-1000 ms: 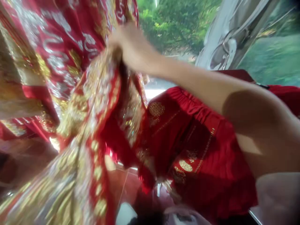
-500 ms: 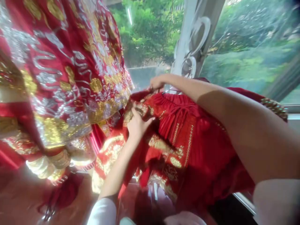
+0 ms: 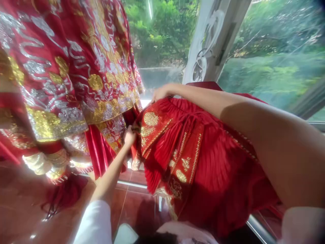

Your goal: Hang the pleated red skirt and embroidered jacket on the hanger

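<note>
A red pleated skirt (image 3: 215, 152) with gold-embroidered panels and bead trim spreads out before me, its thin ties hanging near the waist. My right hand (image 3: 161, 93) is closed on the upper left edge of the skirt, with its fingertips partly hidden by the cloth. Lower and to the left, my left hand (image 3: 130, 136) is closed on the skirt's left edge. Just beyond that hand hangs a red jacket (image 3: 76, 67) heavily embroidered in gold and silver.
A white metal post with scrollwork (image 3: 200, 57) stands behind the skirt, between window panes (image 3: 162, 44) with greenery outside. A dark red tassel (image 3: 63, 195) hangs low at left, above the reddish tiled floor (image 3: 22, 210). A metal rail (image 3: 259, 230) runs at lower right.
My left hand has gone from spread over the embroidered cloth to closed on the edge, farther left. The left panel now lies flatter. My right hand has shifted slightly left, and the view has turned.
</note>
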`<state>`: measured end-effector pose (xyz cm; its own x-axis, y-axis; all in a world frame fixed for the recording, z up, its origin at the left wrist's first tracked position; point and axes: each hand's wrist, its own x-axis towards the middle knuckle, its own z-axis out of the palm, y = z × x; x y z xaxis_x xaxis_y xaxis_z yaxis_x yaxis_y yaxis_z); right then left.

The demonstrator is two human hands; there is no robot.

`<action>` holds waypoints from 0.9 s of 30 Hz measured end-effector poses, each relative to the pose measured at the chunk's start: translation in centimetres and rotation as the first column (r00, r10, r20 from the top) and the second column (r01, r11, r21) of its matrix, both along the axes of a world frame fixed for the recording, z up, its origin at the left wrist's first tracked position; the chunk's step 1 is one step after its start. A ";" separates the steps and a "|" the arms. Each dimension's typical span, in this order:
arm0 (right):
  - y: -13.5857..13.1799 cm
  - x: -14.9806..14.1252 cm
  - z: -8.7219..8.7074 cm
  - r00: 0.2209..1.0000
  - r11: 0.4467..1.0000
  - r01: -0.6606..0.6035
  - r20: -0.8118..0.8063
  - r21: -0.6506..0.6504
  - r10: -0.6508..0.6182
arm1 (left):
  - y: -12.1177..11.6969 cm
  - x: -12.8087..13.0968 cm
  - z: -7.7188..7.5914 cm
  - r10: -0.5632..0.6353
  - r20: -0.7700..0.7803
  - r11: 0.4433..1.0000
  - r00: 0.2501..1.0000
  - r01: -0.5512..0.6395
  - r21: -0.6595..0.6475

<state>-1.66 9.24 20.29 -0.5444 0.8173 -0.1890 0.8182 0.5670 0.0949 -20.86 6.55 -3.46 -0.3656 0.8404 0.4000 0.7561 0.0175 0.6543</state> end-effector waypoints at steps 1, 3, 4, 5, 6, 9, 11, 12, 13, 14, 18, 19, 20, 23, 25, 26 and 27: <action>0.0 0.0 0.2 0.999 0.998 0.034 0.018 0.046 -0.035 | 0.8 -0.3 1.2 0.013 0.026 0.999 1.000 -0.014 0.035; 0.3 0.3 0.9 0.994 0.958 0.105 -0.032 0.268 -0.101 | 2.0 -0.7 4.2 0.055 0.064 0.991 0.996 -0.063 0.119; 0.5 0.7 1.4 0.989 0.904 0.144 -0.095 0.403 -0.115 | 2.2 -0.6 5.9 0.061 0.083 0.984 0.995 -0.074 0.164; 0.7 1.2 1.8 0.979 0.838 0.184 -0.167 0.514 -0.113 | 2.1 -0.4 7.4 0.052 0.094 0.976 0.994 -0.070 0.207; 0.9 1.9 2.2 0.969 0.779 0.213 -0.227 0.589 -0.094 | 1.5 0.0 8.7 0.028 0.095 0.969 0.995 -0.050 0.242; 0.7 3.8 3.1 0.968 0.736 0.214 -0.241 0.642 -0.071 | -2.5 2.5 10.7 -0.164 0.084 0.923 0.983 0.123 0.364; 0.3 4.8 3.3 0.978 0.758 0.174 -0.200 0.628 -0.059 | -6.3 5.1 10.1 -0.327 0.075 0.837 0.942 0.252 0.486; 0.1 5.2 3.3 0.982 0.766 0.153 -0.181 0.624 -0.048 | -8.0 6.4 9.3 -0.318 0.046 0.821 0.947 0.250 0.513; 0.0 5.6 3.2 0.986 0.775 0.133 -0.166 0.618 -0.037 | -9.5 7.8 8.3 -0.305 -0.005 0.832 0.952 0.269 0.484; 0.0 5.9 3.1 0.988 0.787 0.113 -0.149 0.606 -0.027 | -10.5 9.0 7.3 -0.312 -0.083 0.862 0.946 0.319 0.395; 1.4 6.9 2.5 0.996 0.899 0.050 -0.084 0.434 -0.015 | -11.0 11.8 4.8 -0.414 -0.321 0.908 0.852 0.409 -0.085; 1.8 7.0 2.4 0.997 0.922 0.030 -0.082 0.386 0.002 | -10.7 11.8 5.0 -0.423 -0.319 0.905 0.848 0.416 -0.094; 2.1 7.1 2.3 0.996 0.935 0.011 -0.087 0.355 0.021 | -10.3 11.7 5.6 -0.409 -0.314 0.907 0.857 0.418 -0.041; 2.4 7.1 2.2 0.994 0.937 0.008 -0.106 0.349 0.032 | -8.7 10.7 9.8 -0.211 -0.313 0.901 0.926 0.308 0.304; 2.0 6.9 2.1 0.993 0.928 0.036 -0.115 0.371 0.007 | -6.7 10.2 13.6 -0.116 -0.293 0.877 0.949 0.236 0.419; 1.8 6.9 2.1 0.992 0.922 0.051 -0.123 0.383 -0.004 | -5.2 10.1 15.5 -0.171 -0.264 0.880 0.949 0.267 0.392; 1.6 6.8 2.0 0.991 0.917 0.064 -0.135 0.393 -0.011 | -3.5 10.1 17.1 -0.267 -0.220 0.892 0.938 0.327 0.313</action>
